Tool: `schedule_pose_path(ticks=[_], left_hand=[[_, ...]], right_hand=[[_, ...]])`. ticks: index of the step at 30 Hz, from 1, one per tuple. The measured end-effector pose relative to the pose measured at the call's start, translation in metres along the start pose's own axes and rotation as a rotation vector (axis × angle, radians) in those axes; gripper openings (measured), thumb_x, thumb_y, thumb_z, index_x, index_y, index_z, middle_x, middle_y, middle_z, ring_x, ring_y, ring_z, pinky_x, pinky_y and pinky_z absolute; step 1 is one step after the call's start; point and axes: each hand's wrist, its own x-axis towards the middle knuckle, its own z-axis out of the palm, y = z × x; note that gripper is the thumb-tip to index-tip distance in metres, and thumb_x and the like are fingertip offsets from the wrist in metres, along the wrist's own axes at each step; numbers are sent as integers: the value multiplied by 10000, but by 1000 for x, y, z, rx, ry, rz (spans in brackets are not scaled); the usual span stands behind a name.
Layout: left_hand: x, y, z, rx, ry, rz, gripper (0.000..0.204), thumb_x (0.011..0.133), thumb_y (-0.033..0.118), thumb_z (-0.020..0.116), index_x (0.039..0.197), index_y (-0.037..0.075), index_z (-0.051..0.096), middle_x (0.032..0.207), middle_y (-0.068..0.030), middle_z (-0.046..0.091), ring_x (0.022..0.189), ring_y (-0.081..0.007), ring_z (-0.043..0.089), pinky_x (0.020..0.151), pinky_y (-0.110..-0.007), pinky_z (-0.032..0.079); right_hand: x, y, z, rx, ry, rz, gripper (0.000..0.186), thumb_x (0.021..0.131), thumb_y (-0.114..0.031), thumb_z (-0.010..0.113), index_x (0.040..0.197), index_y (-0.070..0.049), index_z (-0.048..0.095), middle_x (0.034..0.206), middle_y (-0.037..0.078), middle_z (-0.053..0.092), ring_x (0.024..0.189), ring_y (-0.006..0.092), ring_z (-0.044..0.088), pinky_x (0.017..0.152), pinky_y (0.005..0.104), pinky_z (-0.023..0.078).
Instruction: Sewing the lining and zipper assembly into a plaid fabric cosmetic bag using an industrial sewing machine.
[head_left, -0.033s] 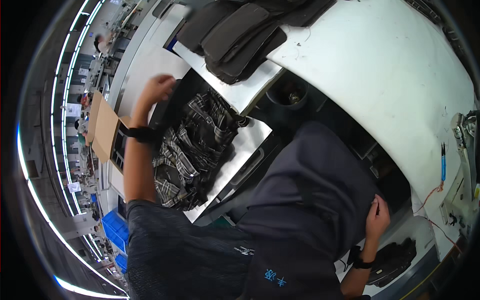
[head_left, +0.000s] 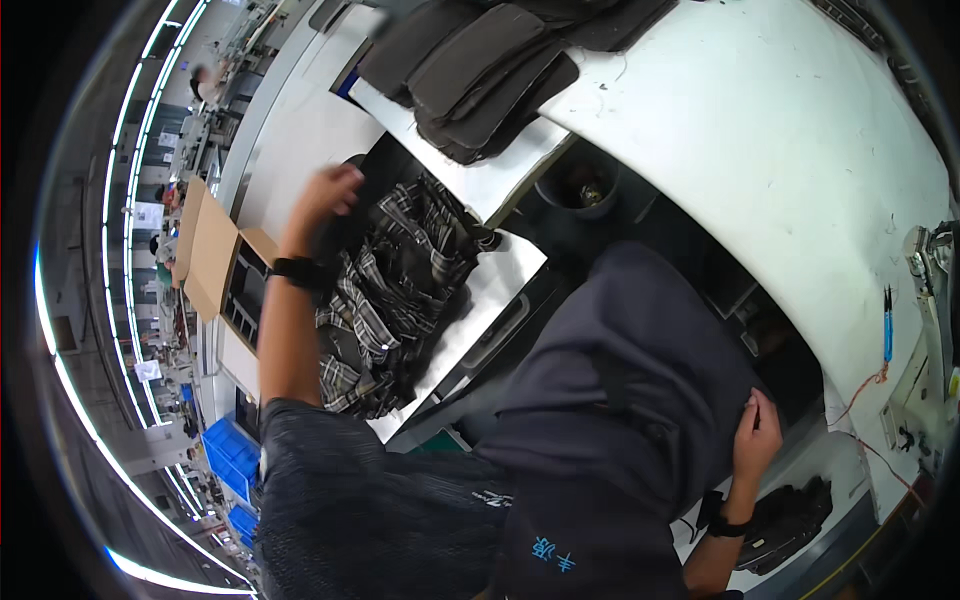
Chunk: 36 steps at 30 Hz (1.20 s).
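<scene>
My left hand (head_left: 330, 195) is raised beside the dark gap left of a heap of black-and-white plaid cloth (head_left: 395, 295), fingers apart and loosely bent, with nothing visible in them. The cloth lies on a shiny metal surface (head_left: 500, 285). My right hand (head_left: 757, 430) rests against the dark garment (head_left: 630, 360) over my lap, fingers curled closed; whatever is under them is hidden. A stack of dark padded pieces (head_left: 475, 65) lies above the plaid heap, at the edge of a white worktable (head_left: 770, 150).
An open cardboard box (head_left: 205, 265) and blue bins (head_left: 230, 455) are at left. A bucket (head_left: 575, 210) sits below the table. Blue-handled snips (head_left: 888, 325) and a metal machine part (head_left: 925, 260) are at right. A person (head_left: 205, 85) works far off.
My left hand and forearm have shifted slightly to the right, with the hand a little lower. My right hand stays in about the same place.
</scene>
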Motion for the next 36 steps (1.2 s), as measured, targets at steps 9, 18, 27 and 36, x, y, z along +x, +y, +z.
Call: schedule_pose_path(ticks=[9, 18, 27, 36], left_hand=[[-33, -146, 191, -136, -82, -647, 444, 951, 349, 774, 916, -91, 731, 805, -159, 722, 662, -359, 751, 575, -442, 646], [-45, -183, 179, 389, 120, -277, 393, 922, 333, 780, 939, -60, 777, 951, -227, 799, 878, -380, 794, 802, -426, 640], [-89, -161, 156, 557, 681, 29, 620, 857, 415, 818, 1272, -18, 657, 1146, -270, 747, 1118, -433, 713, 985, -487, 558], [-135, -269, 111, -305, 497, -469, 504, 991, 547, 704, 870, 58, 711, 634, 23, 566, 502, -166, 538, 487, -318, 467]], right_hand=[[-23, 7, -7, -37, -55, 26, 193, 1037, -82, 611, 1153, -11, 747, 1063, 157, 743, 987, 354, 710, 889, 420, 549], [-26, 1, 9, -106, 36, -115, 196, 1007, -26, 615, 1155, -9, 743, 1066, 142, 741, 988, 344, 690, 900, 422, 537], [-31, 21, 1, -148, 92, -128, 202, 1009, -25, 621, 1163, -28, 751, 1055, 127, 742, 976, 314, 696, 883, 404, 544], [-34, 35, 11, -114, 129, -79, 199, 1018, -34, 629, 1166, -27, 761, 1001, 108, 732, 884, 266, 682, 811, 372, 543]])
